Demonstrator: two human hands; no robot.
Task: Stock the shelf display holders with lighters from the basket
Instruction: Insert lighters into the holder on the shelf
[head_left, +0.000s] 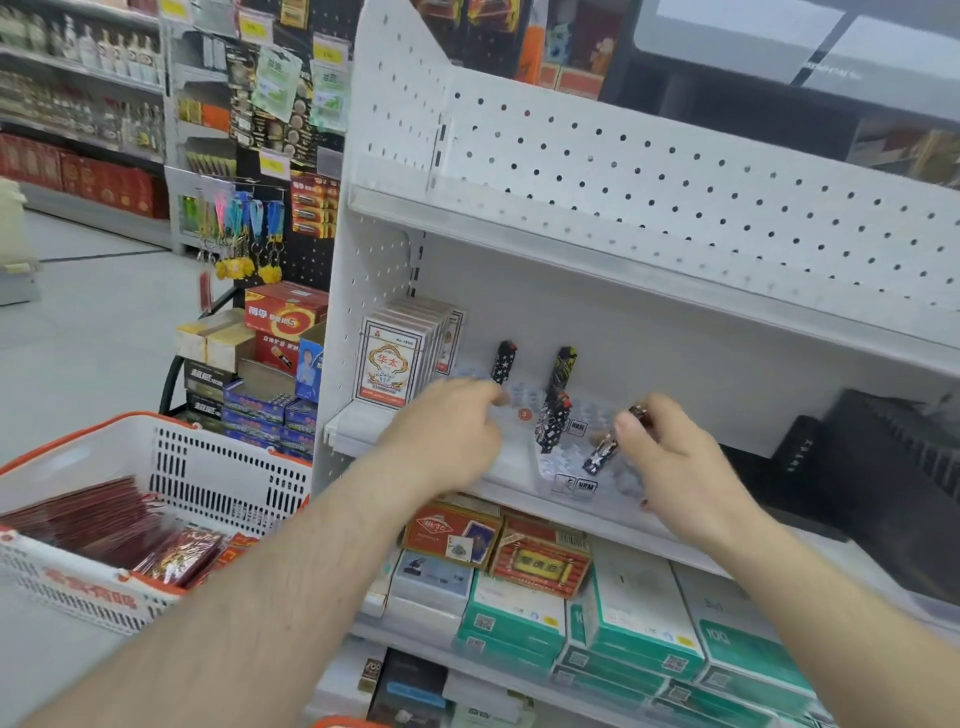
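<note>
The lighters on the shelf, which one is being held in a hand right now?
The dark patterned lighter farthest right, pinched by the right hand and tilted over the clear holder. The other lighters stand in their slots untouched.

**White shelf and its load**

The white metal shelf (691, 332) with a pegboard back carries clear display holders (571, 462) at its front edge, several dark patterned lighters (555, 415) standing upright in their slots. A stack of white playing-card boxes (395, 358) stands at the left end. A black box (893, 467) sits at the right.
</note>
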